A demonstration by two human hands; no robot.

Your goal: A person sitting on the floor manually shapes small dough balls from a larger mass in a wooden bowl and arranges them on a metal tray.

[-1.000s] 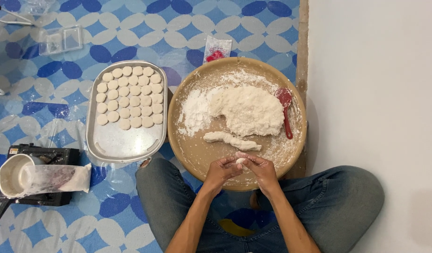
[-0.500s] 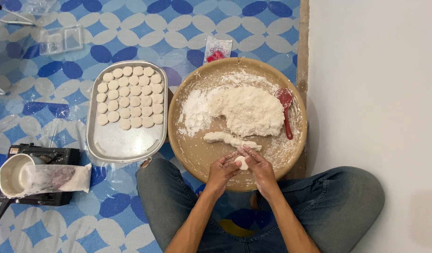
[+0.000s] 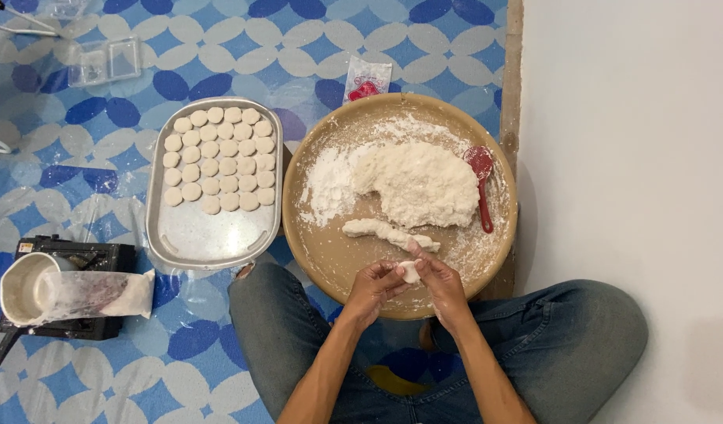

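My left hand and my right hand meet over the near edge of a round wooden tray, both pinching a small white dough piece between the fingertips. Just beyond them lies a short dough roll. A large mound of white dough and loose flour cover the middle of the tray. A red spoon rests at its right side. To the left, a metal tray holds several rows of flat round dough discs.
I sit cross-legged in jeans on a blue and white patterned mat. A portable stove with a white pot stands at the left. A small red and white packet lies beyond the wooden tray. Clear plastic boxes sit far left. White floor is at the right.
The dough piece between my fingers has been turned and shifted slightly; my hands stay at the near edge of the wooden tray. Nothing else has moved.
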